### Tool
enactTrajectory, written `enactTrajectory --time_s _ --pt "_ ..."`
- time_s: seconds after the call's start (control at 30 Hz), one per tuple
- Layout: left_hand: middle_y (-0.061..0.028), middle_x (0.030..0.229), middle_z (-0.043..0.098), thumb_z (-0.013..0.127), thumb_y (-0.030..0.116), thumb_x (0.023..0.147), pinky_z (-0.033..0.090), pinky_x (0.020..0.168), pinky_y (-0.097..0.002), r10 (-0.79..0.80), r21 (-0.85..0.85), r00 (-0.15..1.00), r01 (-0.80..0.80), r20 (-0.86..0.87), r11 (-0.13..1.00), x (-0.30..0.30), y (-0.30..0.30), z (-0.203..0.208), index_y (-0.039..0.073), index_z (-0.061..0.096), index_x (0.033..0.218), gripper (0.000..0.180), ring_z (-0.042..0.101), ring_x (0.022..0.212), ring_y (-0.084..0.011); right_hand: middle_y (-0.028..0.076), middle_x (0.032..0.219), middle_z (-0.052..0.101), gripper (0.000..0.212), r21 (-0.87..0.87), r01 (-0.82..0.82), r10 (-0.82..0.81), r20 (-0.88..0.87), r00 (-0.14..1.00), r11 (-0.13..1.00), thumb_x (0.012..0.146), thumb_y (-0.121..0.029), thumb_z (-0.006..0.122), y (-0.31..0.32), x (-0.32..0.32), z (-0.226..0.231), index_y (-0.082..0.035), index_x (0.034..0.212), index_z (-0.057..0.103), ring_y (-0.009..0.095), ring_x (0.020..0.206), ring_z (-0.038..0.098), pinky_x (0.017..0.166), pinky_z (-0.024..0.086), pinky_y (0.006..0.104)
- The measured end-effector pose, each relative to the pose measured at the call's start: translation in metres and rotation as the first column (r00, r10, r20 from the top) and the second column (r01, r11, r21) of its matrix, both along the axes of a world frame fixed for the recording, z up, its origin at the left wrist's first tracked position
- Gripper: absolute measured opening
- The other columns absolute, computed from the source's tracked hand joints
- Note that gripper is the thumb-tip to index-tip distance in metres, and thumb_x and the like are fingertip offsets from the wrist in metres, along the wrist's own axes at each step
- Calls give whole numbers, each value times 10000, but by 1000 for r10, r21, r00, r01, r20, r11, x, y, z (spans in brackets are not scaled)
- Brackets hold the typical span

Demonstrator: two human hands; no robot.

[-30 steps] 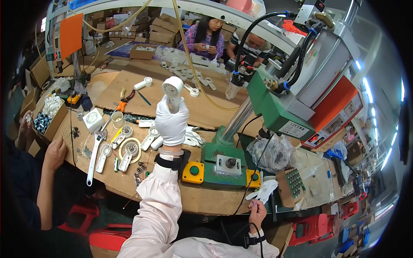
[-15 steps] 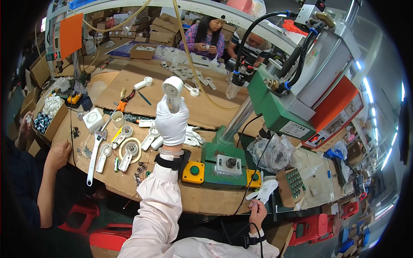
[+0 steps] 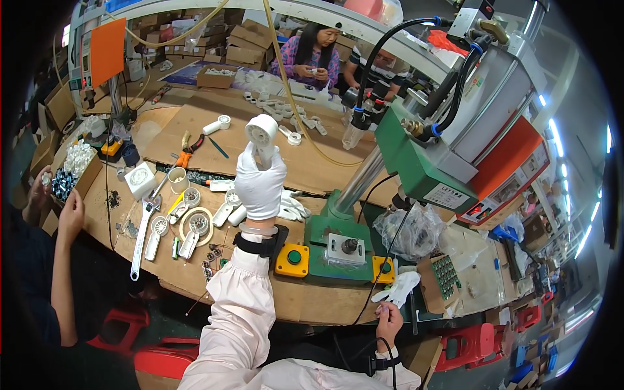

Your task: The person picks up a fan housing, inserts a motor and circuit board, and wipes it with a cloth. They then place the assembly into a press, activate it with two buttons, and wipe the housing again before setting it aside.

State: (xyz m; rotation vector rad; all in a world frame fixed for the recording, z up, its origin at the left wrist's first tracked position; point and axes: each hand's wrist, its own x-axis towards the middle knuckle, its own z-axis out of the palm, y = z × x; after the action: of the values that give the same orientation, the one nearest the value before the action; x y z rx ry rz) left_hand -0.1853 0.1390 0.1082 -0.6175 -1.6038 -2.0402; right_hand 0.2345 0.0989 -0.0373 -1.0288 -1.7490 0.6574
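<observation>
My left hand (image 3: 260, 185), in a white glove, is raised over the table with its fingers wrapped round the handle of a white handheld fan housing (image 3: 260, 132). The housing's round, grilled head points up above my fist. My bare right hand (image 3: 389, 321) is low at the table's front edge, its fingers pinched together; whatever is between them is too small to make out. Just above those fingertips lies a loose white glove (image 3: 400, 288). Left of my left wrist, similar fan housings (image 3: 197, 225) lie around and on a tape roll (image 3: 184, 218).
A green press (image 3: 338, 250) with yellow button boxes (image 3: 292, 260) stands right of my left arm. An adjustable wrench (image 3: 141, 244), pliers (image 3: 186, 153) and a box of circuit boards (image 3: 439, 286) lie on the table. Co-workers sit at the left (image 3: 62, 260) and across (image 3: 312, 58).
The left co-worker's hand has moved up and left, towards the box of small parts. My two hands and the fan housing stay nearly still.
</observation>
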Motion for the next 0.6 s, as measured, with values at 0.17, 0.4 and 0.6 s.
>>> enactTrajectory --time_s 0.17,0.4,0.6 --pt "-93 867 666 747 187 775 512 666 -315 -10 -38 1000 11 23 999 3 -1 3 17 620 1123 407 642 749 -198 53 714 613 134 -17 8 -9 -31 999 1000 939 -67 524 1 1 -1 16 944 628 116 649 579 606 457 231" --pt "-50 859 670 739 191 802 502 663 -286 -248 91 966 242 69 966 20 -5 15 2 609 1151 417 614 733 -127 62 715 622 127 -42 13 -16 -76 997 999 930 -61 536 0 1 1 20 937 633 130 652 598 619 474 249" --pt "-24 857 655 673 134 859 470 640 -239 -572 222 802 534 173 816 36 -44 33 12 580 1185 360 580 704 -84 60 730 627 134 -17 -10 9 -59 998 1000 934 -67 534 1 2 1 20 933 635 135 661 602 626 475 252"
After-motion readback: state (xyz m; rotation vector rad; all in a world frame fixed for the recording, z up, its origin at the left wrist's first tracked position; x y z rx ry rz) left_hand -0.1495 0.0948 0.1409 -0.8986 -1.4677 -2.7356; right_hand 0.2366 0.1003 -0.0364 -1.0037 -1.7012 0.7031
